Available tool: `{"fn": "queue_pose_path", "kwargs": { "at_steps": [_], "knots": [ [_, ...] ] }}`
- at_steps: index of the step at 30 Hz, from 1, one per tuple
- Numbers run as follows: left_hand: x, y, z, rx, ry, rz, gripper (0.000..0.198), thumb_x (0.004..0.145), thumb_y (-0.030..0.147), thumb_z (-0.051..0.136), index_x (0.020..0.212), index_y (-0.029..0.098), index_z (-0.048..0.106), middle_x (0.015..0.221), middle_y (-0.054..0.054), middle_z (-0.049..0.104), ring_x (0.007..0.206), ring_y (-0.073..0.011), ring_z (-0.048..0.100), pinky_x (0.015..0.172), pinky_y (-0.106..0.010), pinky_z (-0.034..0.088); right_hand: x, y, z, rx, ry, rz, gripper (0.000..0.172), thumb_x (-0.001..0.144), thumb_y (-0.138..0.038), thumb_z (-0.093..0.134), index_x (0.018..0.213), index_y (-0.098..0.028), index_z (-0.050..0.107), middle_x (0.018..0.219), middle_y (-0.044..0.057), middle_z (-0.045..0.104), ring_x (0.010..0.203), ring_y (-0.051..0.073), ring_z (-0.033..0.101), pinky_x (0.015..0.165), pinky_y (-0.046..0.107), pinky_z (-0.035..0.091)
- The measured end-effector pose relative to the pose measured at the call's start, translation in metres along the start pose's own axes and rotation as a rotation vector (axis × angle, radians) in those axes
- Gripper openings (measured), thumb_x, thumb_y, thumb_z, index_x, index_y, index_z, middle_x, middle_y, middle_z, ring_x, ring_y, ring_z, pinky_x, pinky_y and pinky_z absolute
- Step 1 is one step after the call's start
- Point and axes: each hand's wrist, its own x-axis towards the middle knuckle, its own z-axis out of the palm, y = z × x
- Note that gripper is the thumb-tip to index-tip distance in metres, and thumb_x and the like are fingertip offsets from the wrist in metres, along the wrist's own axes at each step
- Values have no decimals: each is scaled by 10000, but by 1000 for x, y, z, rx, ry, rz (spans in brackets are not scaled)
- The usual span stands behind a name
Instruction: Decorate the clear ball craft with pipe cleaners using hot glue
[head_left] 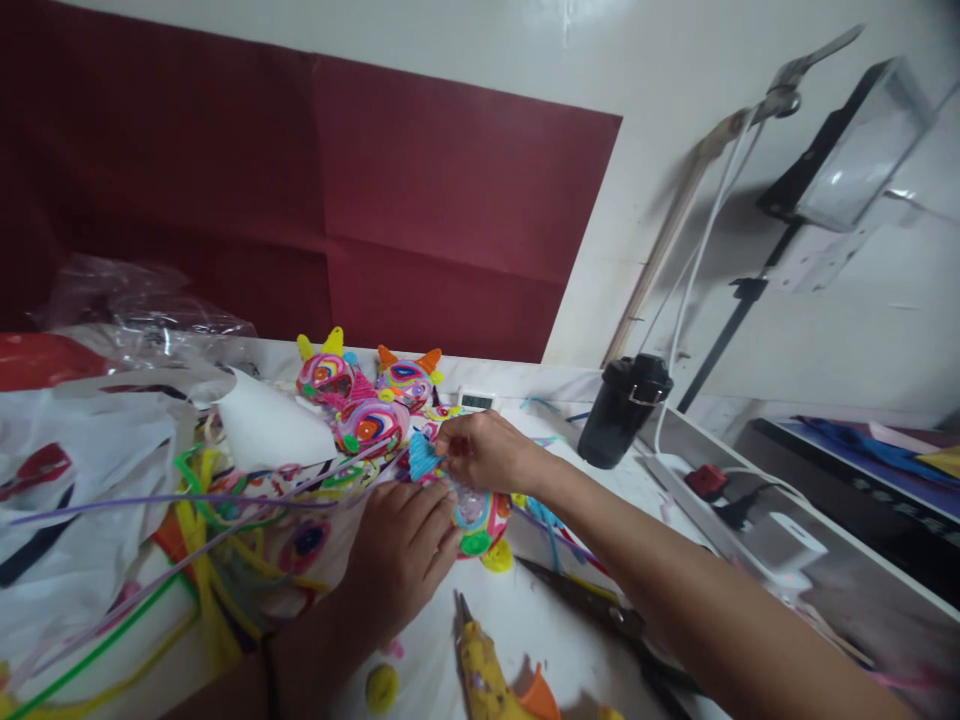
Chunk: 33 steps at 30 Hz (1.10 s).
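Colourful figure (474, 512) partly hidden by the left hand (405, 545)

From head height, looking forward and down.

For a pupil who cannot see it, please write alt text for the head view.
A left hand rests against a multicoloured swirl-patterned craft piece; the right hand is at a blue ridged triangular piece. Similar pieces sit behind, a yellow glue gun in front.
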Motion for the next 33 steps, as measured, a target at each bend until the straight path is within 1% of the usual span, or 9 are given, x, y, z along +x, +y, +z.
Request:
{"fn": "queue_pose_path", "kwargs": {
  "at_steps": [4,10,14,18,21,24,26,29,33],
  "knots": [
    [1,1,0,1,-7,5,178,866,158,581,1040,141,614,990,-79,716,873,-213,620,824,-391,421,3,-5,-6,11,-41,101,187,683,-75,670,825,-192,706,685,-32,657,621,114,583,611,212,388],
    [1,0,-2,11,-12,0,163,881,169,556,1035,157,608,987,-70,719,877,-202,623,829,-383,429,10,-15,-11,11,-103,203,181,662,-84,687,801,-199,708,726,-22,684,637,125,604,601,219,406],
    [-1,-2,-1,-1,-25,-12,159,881,173,570,1035,147,600,1003,-80,713,867,-213,620,814,-391,428,16,-17,-7,7,-108,224,173,638,-82,701,764,-201,701,743,-10,686,682,143,615,592,223,406],
    [-1,-2,-1,-5,-24,-22,155,887,186,574,1038,158,593,1008,-82,699,883,-222,616,827,-402,429,15,-13,-8,40,-82,185,180,635,-68,713,763,-194,699,700,-25,676,676,135,618,599,212,413],
    [0,-2,-1,-3,-11,-21,142,890,189,564,1027,160,589,985,-86,686,905,-239,604,831,-414,431,2,-5,-13,71,-1,149,165,710,-73,677,818,-196,703,701,-38,689,681,120,632,633,204,429],
    [1,-2,-1,17,-18,-26,141,887,189,556,1022,163,588,1032,-110,664,977,-269,584,850,-439,434,-24,6,-13,63,145,160,123,811,-111,619,866,-179,705,792,4,724,749,143,652,693,238,449],
    [1,-3,-1,28,-36,-29,147,883,192,559,1025,167,588,1101,-129,642,1038,-291,566,874,-466,432,-43,11,-9,54,210,155,122,848,-131,601,879,-176,710,862,29,737,790,158,661,719,257,458],
    [0,-4,0,21,-52,-33,151,878,183,567,1027,165,585,1155,-142,618,1086,-305,547,896,-492,432,-66,15,1,36,259,118,158,873,-114,576,916,-174,715,947,56,734,883,182,660,791,284,464],
    [-2,-5,2,11,-63,-30,172,872,176,584,1043,154,582,1155,-148,616,1095,-314,544,894,-506,440,-77,15,14,-9,273,52,243,861,-38,547,964,-178,715,956,60,719,917,191,635,833,304,445]
  ]
}}
